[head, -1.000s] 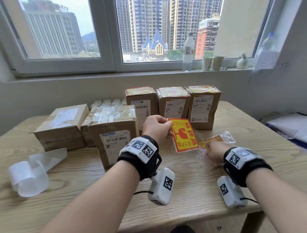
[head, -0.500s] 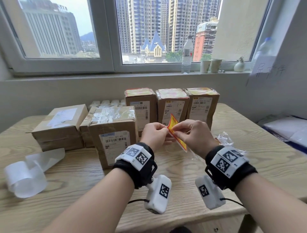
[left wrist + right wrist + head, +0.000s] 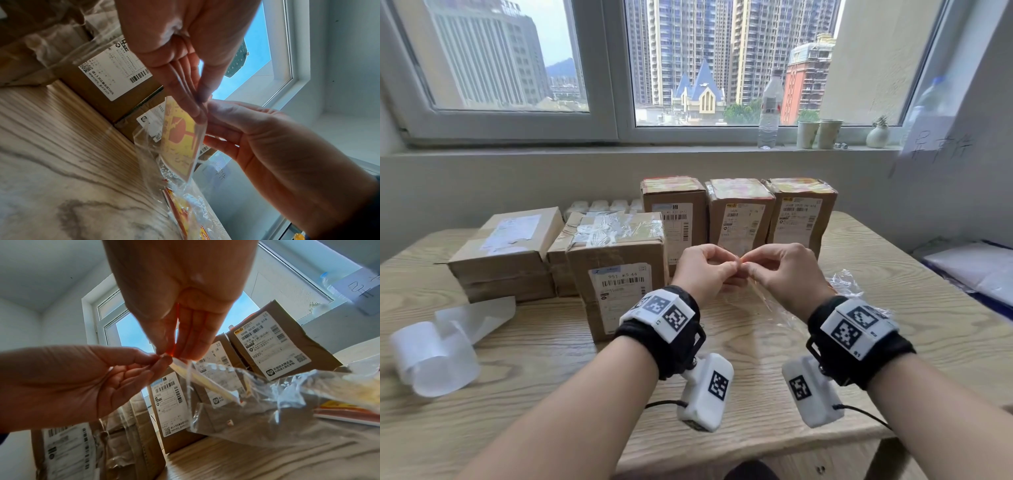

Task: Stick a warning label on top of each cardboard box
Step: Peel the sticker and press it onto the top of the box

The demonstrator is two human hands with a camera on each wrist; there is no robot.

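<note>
Both hands meet above the wooden table [image 3: 722, 359] and pinch one corner of a yellow and red warning label [image 3: 180, 142], which is edge-on in the head view. My left hand [image 3: 731, 267] pinches it from the left and my right hand [image 3: 750, 265] from the right. Three upright cardboard boxes [image 3: 738, 219] at the back carry yellow-red labels on top. In front of them on the left stand a taped box [image 3: 619, 267] and a flat box [image 3: 506, 246], both with no such label on top. A clear bag [image 3: 842, 284] holding more labels lies below my right hand.
A curled roll of white backing paper [image 3: 434, 353] lies at the table's left front. A bottle [image 3: 768, 109], two cups [image 3: 818, 133] and a small vase [image 3: 878, 135] stand on the windowsill. White packages [image 3: 979, 270] lie beyond the table's right edge.
My right hand left the bag and came up to the label in my left hand. The label turned from face-on to edge-on, and both hands now pinch its corner.
</note>
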